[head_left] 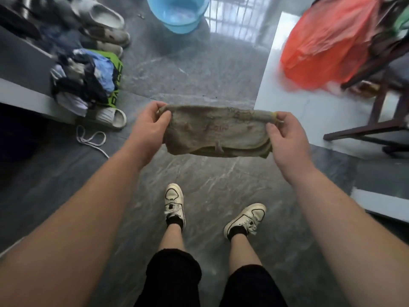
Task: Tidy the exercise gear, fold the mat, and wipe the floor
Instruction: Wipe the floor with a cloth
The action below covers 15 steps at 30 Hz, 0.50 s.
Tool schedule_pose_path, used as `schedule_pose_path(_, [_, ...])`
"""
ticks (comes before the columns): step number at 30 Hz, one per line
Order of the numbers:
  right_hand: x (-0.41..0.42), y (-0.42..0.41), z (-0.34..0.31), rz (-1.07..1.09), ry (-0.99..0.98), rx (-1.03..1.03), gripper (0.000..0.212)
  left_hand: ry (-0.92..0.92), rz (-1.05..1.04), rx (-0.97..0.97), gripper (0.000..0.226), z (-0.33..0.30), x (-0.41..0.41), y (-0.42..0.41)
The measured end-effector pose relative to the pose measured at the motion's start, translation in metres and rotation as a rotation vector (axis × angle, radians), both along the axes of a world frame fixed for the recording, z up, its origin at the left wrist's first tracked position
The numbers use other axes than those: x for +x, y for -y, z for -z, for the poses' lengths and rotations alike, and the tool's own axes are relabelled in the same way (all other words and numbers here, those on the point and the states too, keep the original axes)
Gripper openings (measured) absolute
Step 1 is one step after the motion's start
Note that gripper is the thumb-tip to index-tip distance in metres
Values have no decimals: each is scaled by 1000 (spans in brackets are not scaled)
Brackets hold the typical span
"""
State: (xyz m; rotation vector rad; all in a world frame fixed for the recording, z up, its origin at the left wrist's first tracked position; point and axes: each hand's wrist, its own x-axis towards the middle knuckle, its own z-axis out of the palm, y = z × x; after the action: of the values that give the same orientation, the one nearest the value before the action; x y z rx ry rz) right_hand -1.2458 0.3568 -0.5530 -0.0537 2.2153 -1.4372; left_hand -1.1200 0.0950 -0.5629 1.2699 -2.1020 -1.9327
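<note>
Floor (199,69): the dark marbled floor fills your view and carries pale streaks; whether it is wet or only glossy cannot be told. I judge the wiping not yet begun, since the rag is in the air and not on the tiles.
Orange bag (327,41): it hangs at your upper right, against a dark wooden frame (376,127) standing on the paler slab.
Clothes pile (86,78): a heap of garments lies at your left beside a low ledge, with slippers (110,117) near it and a white cord (90,138) loose on the floor.
Basin (177,14): a blue basin sits ahead of you, well apart from your hands.
Cloth (218,131): the worn, greyish rag is stretched between your hands, above the floor and ahead of your shoes (174,204).
Left hand (148,131): your fingers and thumb pinch the rag's left top corner.
Right hand (287,138): it pinches the right top corner the same way.
Progress: no mat or exercise gear shows here, so you cannot tell from this view whether those steps are done. Wiping looks like what remains; the next move is likely to lower the rag to the tiles.
</note>
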Motion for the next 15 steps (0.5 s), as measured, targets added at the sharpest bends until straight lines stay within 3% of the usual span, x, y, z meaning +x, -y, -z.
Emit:
schedule_pose_path(8, [-43,-31,-271,139,-351,-25,14,-283,96,-16,14,-280,-70,-20])
schedule_pose_path(15, [-62,-100,-451,249,-671,-39,16,-551,129,-149,22,-464,-103,-76])
